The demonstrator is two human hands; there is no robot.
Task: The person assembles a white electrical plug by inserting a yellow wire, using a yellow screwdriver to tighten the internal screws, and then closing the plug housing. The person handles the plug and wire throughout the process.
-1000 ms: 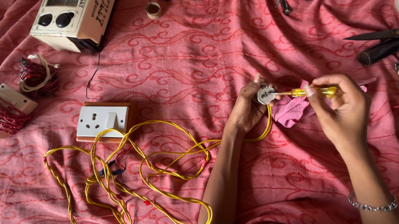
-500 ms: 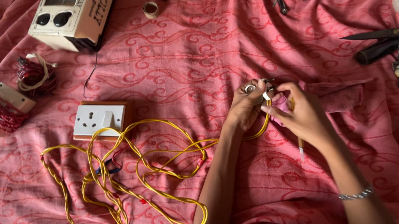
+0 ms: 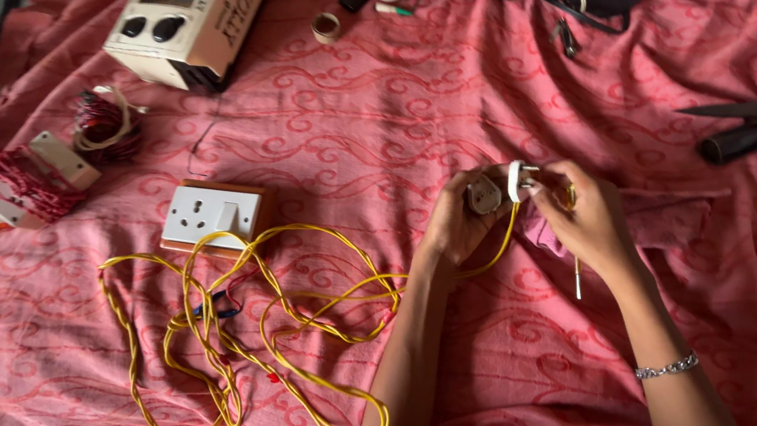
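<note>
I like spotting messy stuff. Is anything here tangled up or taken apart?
Yes. The yellow wire lies in a loopy tangle on the red cloth, beside the white socket box. The plug looks split in two parts, the left hand holding one and the right hand the other.

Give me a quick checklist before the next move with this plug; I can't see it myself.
1. Left hand grips the plug body: ok.
2. Right hand holds the white plug part: ok.
3. Screwdriver secure in the right hand: ok, its tip points down.
4. Yellow wire free of tangles: not ok, looped loosely on the cloth.
5. Wire seated inside the plug: cannot tell.
6. Socket box apart from the hands: ok.
</note>
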